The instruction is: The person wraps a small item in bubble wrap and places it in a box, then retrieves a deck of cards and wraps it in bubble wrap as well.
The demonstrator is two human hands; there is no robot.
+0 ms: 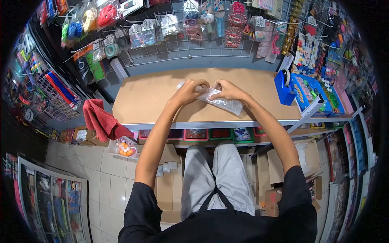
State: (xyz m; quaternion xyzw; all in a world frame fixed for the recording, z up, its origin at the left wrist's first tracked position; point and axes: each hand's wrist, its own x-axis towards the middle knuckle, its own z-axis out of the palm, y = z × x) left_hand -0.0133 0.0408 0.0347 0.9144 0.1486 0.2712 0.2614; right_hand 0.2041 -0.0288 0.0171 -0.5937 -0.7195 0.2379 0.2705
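Both hands — left, right — pinch a clear plastic bag just above the tan counter, upper centre of the frame. Good handling likely means light fingertips, tugging evenly so the thin film doesn't tear.

Bright overhead light – fisheye edges curved, black corners – soft shadows

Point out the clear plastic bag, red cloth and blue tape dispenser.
Clear plastic bag [230, 105]: head view, the part that lies right of the hands.
Red cloth [98, 118]: head view, middle of its hanging folds.
Blue tape dispenser [285, 95]: head view, its body, below the tape roll.
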